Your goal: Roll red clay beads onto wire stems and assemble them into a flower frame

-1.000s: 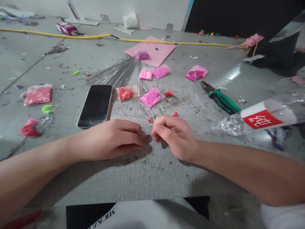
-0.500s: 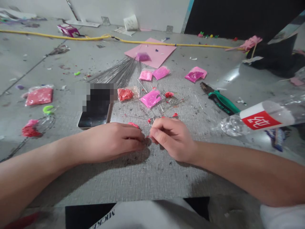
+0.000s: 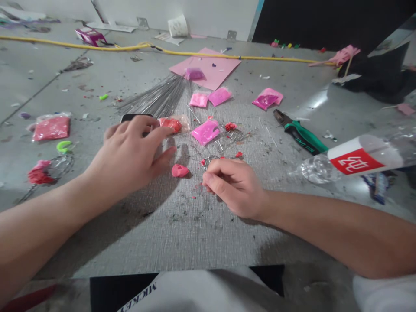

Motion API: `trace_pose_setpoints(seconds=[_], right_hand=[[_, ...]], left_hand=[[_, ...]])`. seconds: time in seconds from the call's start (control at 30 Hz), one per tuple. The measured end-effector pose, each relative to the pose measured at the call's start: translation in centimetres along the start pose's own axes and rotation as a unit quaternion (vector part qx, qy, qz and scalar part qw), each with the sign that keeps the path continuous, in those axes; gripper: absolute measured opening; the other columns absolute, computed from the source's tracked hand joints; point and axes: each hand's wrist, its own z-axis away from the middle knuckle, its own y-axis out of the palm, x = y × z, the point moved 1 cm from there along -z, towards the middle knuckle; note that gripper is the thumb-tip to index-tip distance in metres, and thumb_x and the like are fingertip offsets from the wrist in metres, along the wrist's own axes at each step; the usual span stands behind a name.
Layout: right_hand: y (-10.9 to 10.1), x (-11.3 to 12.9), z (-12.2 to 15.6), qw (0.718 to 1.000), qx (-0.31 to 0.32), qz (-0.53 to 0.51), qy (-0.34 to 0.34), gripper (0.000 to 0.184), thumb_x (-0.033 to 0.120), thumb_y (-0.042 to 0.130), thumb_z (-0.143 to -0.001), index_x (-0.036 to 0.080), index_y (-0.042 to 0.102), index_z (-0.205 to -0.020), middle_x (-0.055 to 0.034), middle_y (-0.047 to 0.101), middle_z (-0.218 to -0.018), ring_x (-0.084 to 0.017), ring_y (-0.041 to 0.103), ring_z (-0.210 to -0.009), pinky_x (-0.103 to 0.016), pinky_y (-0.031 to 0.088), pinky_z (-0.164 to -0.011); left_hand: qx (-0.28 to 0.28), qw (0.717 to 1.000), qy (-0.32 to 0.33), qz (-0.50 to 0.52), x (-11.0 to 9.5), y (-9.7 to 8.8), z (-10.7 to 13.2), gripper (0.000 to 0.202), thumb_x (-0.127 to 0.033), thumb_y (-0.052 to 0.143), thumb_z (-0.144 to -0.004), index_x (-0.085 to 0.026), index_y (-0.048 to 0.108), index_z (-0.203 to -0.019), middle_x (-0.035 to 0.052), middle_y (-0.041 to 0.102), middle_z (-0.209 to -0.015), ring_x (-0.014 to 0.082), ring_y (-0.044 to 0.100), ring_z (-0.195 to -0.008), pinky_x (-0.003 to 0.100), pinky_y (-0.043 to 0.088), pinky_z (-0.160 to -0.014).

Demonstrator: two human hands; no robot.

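My left hand [image 3: 130, 149] is spread over the phone [image 3: 136, 117], hiding most of it; its fingers are apart. Its fingertips come close to a clear bag of red clay [image 3: 170, 125]. To the right of that hand a coral-pink lump of clay [image 3: 179, 170] lies on the table. My right hand [image 3: 232, 186] rests with thumb and forefinger pinched together; what is between them cannot be made out. Just behind its knuckles a bent wire piece with red bits [image 3: 208, 160] shows in part. Farther back sits another wire piece with a red clay clump [image 3: 230, 126].
Pink clay packets [image 3: 206, 131] and a bundle of thin wires [image 3: 159, 97] lie beyond my hands. Green-handled pliers [image 3: 303, 136] and a plastic bottle [image 3: 354, 160] are on the right. At left are a red clay packet [image 3: 51, 128] and a wire piece with red clay [image 3: 40, 173].
My left hand has moved left and away from me, off the coral-pink clay lump and over the phone, with its fingers spreading. My right hand has stayed nearly still.
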Motion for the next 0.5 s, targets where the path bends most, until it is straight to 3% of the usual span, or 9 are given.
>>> trace_pose_setpoints(seconds=[0.07,0.17,0.23,0.3,0.37,0.43,0.5], right_hand=[[0.0,0.0,0.0,1.000,0.003,-0.002,0.005,0.026,0.027,0.060,-0.098,0.017,0.063,-0.074,0.0026,0.056,-0.064,-0.006,0.047,-0.054,-0.022,0.039,-0.053],[0.0,0.0,0.0,1.000,0.004,0.000,0.009,0.026,0.027,0.061,-0.098,0.016,0.063,-0.074,0.0028,0.056,-0.063,-0.006,0.046,-0.054,-0.022,0.038,-0.053],[0.1,0.0,0.0,1.000,0.004,0.002,0.005,0.026,0.026,0.061,-0.098,0.016,0.062,-0.074,0.0028,0.056,-0.063,-0.006,0.046,-0.054,-0.022,0.038,-0.053],[0.1,0.0,0.0,1.000,0.005,0.002,0.002,0.025,0.026,0.061,-0.098,0.017,0.062,-0.074,0.0031,0.055,-0.063,-0.006,0.046,-0.055,-0.023,0.039,-0.053],[0.1,0.0,-0.1,1.000,0.005,0.003,0.001,0.026,0.026,0.060,-0.098,0.017,0.061,-0.074,0.0035,0.054,-0.062,-0.006,0.045,-0.055,-0.023,0.039,-0.054],[0.1,0.0,-0.1,1.000,0.004,0.004,0.003,0.026,0.026,0.060,-0.099,0.017,0.061,-0.074,0.0035,0.054,-0.062,-0.007,0.045,-0.055,-0.023,0.039,-0.055],[0.1,-0.1,-0.1,1.000,0.004,0.004,0.006,0.027,0.027,0.060,-0.099,0.017,0.061,-0.074,0.0031,0.054,-0.063,-0.007,0.046,-0.056,-0.024,0.039,-0.056]], left_hand=[[0.004,0.997,-0.056,-0.044,0.1,0.1,0.2,0.051,-0.050,0.058,-0.098,-0.021,0.056,-0.140,0.0157,0.051,-0.143,0.0388,0.057,-0.127,0.073,0.027,-0.117],[0.034,0.993,-0.090,-0.066,-0.3,-0.2,0.2,0.056,-0.054,0.057,-0.098,-0.018,0.056,-0.141,0.0201,0.051,-0.143,0.0440,0.056,-0.129,0.080,0.024,-0.114],[0.023,0.994,-0.091,-0.051,-0.7,-0.6,-0.1,0.054,-0.052,0.056,-0.099,-0.016,0.058,-0.140,0.0212,0.052,-0.142,0.0424,0.055,-0.130,0.073,0.030,-0.116],[0.011,0.999,-0.052,0.006,-1.2,-0.9,-0.3,0.048,-0.047,0.057,-0.100,-0.015,0.061,-0.136,0.0190,0.056,-0.138,0.0355,0.058,-0.126,0.057,0.042,-0.113],[0.039,0.997,0.002,0.064,-1.6,-0.9,-0.4,0.039,-0.044,0.055,-0.101,-0.016,0.065,-0.126,0.0143,0.065,-0.125,0.0274,0.065,-0.109,0.041,0.053,-0.094],[0.084,0.992,0.045,0.085,-1.9,-0.7,-0.3,0.034,-0.045,0.053,-0.101,-0.019,0.069,-0.114,0.0097,0.069,-0.108,0.0233,0.067,-0.092,0.035,0.051,-0.076],[0.109,0.989,0.065,0.076,-2.1,-0.6,-0.1,0.032,-0.047,0.053,-0.100,-0.021,0.070,-0.104,0.0079,0.069,-0.099,0.0231,0.065,-0.085,0.034,0.047,-0.069]])
